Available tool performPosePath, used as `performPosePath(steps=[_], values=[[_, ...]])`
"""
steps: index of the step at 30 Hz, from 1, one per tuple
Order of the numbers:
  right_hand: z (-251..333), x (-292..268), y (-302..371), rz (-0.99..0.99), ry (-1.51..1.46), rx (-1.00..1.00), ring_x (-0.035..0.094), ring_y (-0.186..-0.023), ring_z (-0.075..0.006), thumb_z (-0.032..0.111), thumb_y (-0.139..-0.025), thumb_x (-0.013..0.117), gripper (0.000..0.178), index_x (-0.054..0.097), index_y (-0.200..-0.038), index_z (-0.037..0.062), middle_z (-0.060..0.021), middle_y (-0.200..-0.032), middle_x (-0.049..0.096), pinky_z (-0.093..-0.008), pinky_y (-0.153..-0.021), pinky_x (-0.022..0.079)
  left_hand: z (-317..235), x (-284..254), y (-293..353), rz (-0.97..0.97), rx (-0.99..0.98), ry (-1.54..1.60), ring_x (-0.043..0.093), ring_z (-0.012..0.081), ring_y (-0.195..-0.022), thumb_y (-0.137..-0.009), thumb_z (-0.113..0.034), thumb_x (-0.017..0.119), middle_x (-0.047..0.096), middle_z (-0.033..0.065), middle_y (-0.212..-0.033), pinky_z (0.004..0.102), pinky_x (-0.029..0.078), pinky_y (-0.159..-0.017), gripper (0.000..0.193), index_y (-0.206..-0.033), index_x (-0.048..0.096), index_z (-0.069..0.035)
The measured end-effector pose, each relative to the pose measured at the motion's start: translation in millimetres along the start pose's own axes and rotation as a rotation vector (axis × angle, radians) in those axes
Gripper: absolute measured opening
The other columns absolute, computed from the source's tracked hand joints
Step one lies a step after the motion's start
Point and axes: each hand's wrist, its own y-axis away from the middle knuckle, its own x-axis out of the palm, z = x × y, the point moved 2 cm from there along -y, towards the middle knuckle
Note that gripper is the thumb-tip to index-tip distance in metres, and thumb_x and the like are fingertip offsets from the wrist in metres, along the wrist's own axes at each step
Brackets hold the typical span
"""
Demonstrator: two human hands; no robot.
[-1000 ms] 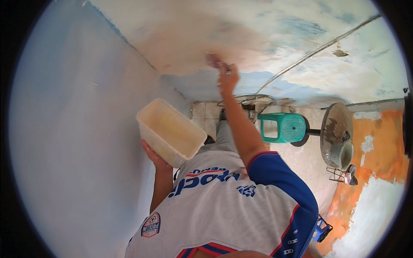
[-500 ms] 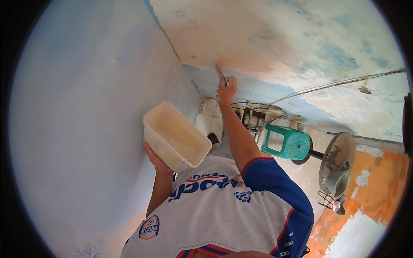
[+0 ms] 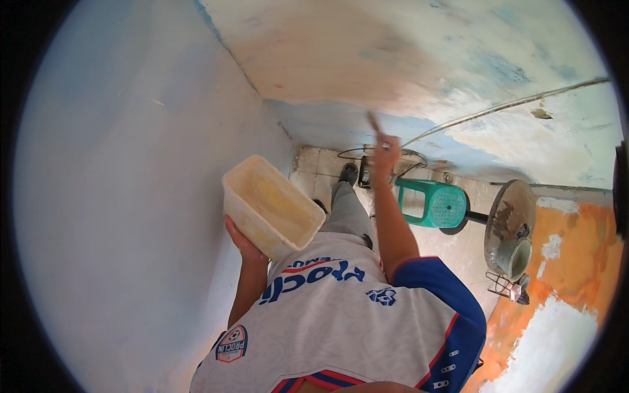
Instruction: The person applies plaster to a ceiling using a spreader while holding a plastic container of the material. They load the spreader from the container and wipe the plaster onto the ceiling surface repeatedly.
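Observation:
My left hand [image 3: 244, 241] grips an off-white rectangular plastic tub [image 3: 261, 234] from beneath its left side. The tub tilts in front of my body, and its inside carries cream and yellowish smears. Out ahead, my right hand [image 3: 385, 159] is closed around a thin brownish putty knife [image 3: 373, 122], blurred by motion. Its tip points up toward the far wall [image 3: 354, 78], patched with cream, peach and blue; whether it touches the wall I cannot tell.
A pale blue-white wall [image 3: 131, 196] rises close on my left. Right of my arm stands a green plastic stool [image 3: 445, 204], then a round table [image 3: 504, 219] bearing a grey bucket [image 3: 514, 257]. A cable [image 3: 498, 108] runs along the far wall. My shoe [image 3: 348, 173] is on the tiled floor.
My right hand has moved to the right along the far wall with the putty knife, away from the corner. The tub has barely shifted. My leg and shoe now show more.

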Motion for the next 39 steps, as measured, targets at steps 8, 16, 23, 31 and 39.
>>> performPosePath(steps=[8,16,23,31,39], values=[[-40,32,-31,-0.042,0.072,0.135,0.057,-0.075,-0.0297,0.013,-0.09,0.074,0.019,0.06,-0.083,0.0019,-0.015,-0.079,0.059,-0.0417,-0.071,0.048,-10,7,-10,0.091,0.056,-0.035,0.049,0.0281,-0.137,-0.104,-0.066,0.036,0.048,0.0096,-0.152,0.0418,0.043,-0.112,0.073,-0.154,0.04,-0.013],[-53,-45,-24,0.001,0.081,0.004,0.05,-0.069,-0.0147,0.016,-0.089,0.08,0.025,0.06,-0.084,0.0021,-0.0061,-0.073,0.055,-0.0323,-0.064,0.046,2,3,-3,0.01,0.0,-0.057,0.05,0.0276,-0.136,-0.104,-0.066,0.036,0.049,0.0089,-0.151,0.0418,0.043,-0.112,0.072,-0.153,0.041,-0.013],[-51,12,-72,0.035,0.072,0.124,0.054,-0.067,-0.0203,0.012,-0.085,0.081,0.025,0.06,-0.08,-0.0001,-0.0137,-0.073,0.059,-0.0345,-0.064,0.047,1,7,-6,0.022,-0.021,-0.094,0.05,0.0269,-0.135,-0.104,-0.064,0.034,0.05,0.0085,-0.149,0.0413,0.044,-0.112,0.07,-0.152,0.042,-0.013],[-62,-81,-85,-0.193,0.052,0.353,0.056,-0.072,-0.0136,0.019,-0.086,0.084,0.026,0.066,-0.079,0.0011,-0.0048,-0.078,0.065,-0.0309,-0.068,0.048,9,-1,0,0.011,-0.018,-0.072,0.05,0.0275,-0.135,-0.104,-0.064,0.035,0.049,0.0087,-0.15,0.042,0.044,-0.112,0.07,-0.152,0.042,-0.013],[-33,8,-63,0.042,0.088,0.128,0.052,-0.068,-0.0331,0.019,-0.086,0.081,0.035,0.054,-0.078,-0.0011,-0.0205,-0.074,0.054,-0.0422,-0.065,0.046,9,16,-9,0.09,0.001,-0.145,0.049,0.0279,-0.137,-0.104,-0.065,0.035,0.048,0.0091,-0.151,0.0424,0.044,-0.112,0.072,-0.153,0.04,-0.014]])
